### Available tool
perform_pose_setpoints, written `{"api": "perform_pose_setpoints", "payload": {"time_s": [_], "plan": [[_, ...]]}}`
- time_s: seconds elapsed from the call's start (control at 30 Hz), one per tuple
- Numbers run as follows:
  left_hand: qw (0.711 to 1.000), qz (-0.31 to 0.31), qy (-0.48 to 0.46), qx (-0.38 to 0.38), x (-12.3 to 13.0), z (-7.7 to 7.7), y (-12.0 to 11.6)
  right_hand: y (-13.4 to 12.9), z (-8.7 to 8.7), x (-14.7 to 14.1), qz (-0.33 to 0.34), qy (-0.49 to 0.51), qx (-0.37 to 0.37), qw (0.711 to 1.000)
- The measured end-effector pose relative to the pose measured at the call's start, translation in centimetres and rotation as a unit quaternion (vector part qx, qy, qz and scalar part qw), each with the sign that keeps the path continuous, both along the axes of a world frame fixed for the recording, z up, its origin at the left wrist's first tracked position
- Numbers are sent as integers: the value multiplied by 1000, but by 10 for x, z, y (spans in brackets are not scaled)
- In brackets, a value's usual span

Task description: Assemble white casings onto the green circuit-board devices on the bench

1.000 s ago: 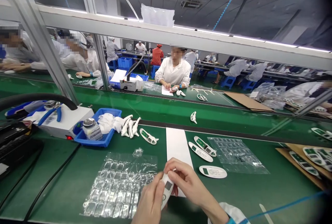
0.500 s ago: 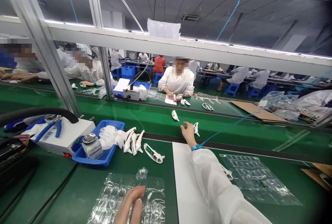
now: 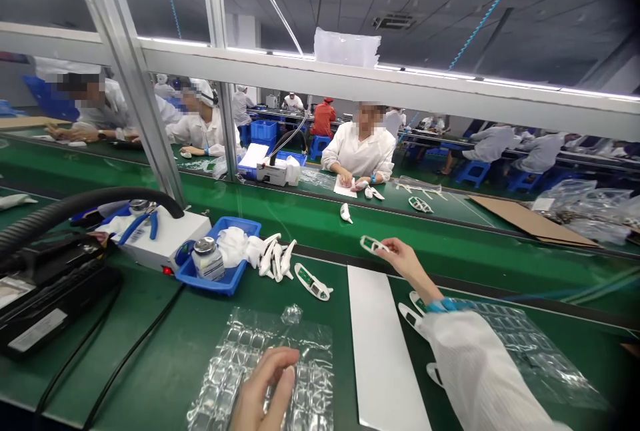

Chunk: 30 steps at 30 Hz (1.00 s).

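Observation:
My right hand (image 3: pixel 404 263) pinches one end of a white plastic housing half (image 3: pixel 370 244), a hollow oval shell, raised at the near edge of the green conveyor. Below that forearm, several similar white shells (image 3: pixel 411 316) lie on the bench, partly covered by the sleeve. My left hand (image 3: pixel 267 388) is over a transparent plastic blister sheet (image 3: pixel 220 378), fingers curved and thumb apart, with nothing visible in it. Another white housing half with a green circuit board (image 3: pixel 311 280) rests on the bench between the hands. Beside it stands a group of slim white parts (image 3: pixel 277 258).
A long white board (image 3: pixel 380 344) lies between my arms. Left are a blue tray (image 3: pixel 220 282) with a metal-capped bottle (image 3: pixel 207 259), a white box (image 3: pixel 165 244) with blue pliers, and black cables. A white part (image 3: pixel 345 213) is on the conveyor; a co-worker (image 3: pixel 360 148) sits across.
My right hand, before empty and reaching over the conveyor, has come back nearer with a white housing half in its fingers. My left hand stays over the blister sheet. The view has turned left.

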<state>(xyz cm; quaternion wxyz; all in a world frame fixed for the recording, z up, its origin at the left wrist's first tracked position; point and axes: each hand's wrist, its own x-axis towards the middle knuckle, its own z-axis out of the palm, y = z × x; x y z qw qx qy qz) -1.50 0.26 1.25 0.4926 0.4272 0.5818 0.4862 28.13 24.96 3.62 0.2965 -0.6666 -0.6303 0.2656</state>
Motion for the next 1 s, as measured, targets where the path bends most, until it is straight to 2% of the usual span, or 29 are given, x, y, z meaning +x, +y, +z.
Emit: {"api": "perform_pose_setpoints", "payload": {"time_s": [0.07, 0.13, 0.2, 0.23, 0.3, 0.37, 0.4, 0.5, 0.63, 0.8, 0.87, 0.93, 1.0], "plan": [[1000, -7, -21, -12, 1, 2, -3, -43, 11, -17, 127, 39, -22, 991], [998, -8, -60, -30, 5, 3, -7, -91, 18, -40, 278, 81, -66, 955], [988, -31, -133, -71, 11, 0, -12, -136, 19, -68, 382, 123, -102, 910], [978, -58, -175, -100, 14, -2, -15, -155, 17, -82, 410, 147, -111, 893], [949, -124, -245, -152, 19, -7, -22, -182, 10, -106, 424, 196, -103, 878], [928, -155, -291, -175, 21, -12, -29, -199, 1, -124, 391, 232, -74, 888], [923, -149, -307, -177, 21, -13, -33, -204, -4, -131, 365, 245, -55, 897], [922, -77, -332, -182, 16, -15, -43, -214, -12, -143, 303, 263, -14, 916], [942, 11, -290, -169, 10, -16, -53, -228, -13, -151, 320, 225, -24, 920], [966, -8, -208, -151, 3, -22, -58, -246, -16, -162, 328, 149, 14, 933], [969, 15, -193, -154, -1, -23, -59, -255, -19, -168, 351, 106, 80, 927], [959, 73, -211, -174, -5, -24, -58, -259, -20, -176, 390, 80, 144, 906], [944, 102, -258, -180, -11, -23, -56, -255, -17, -184, 391, 93, 150, 903]]}}
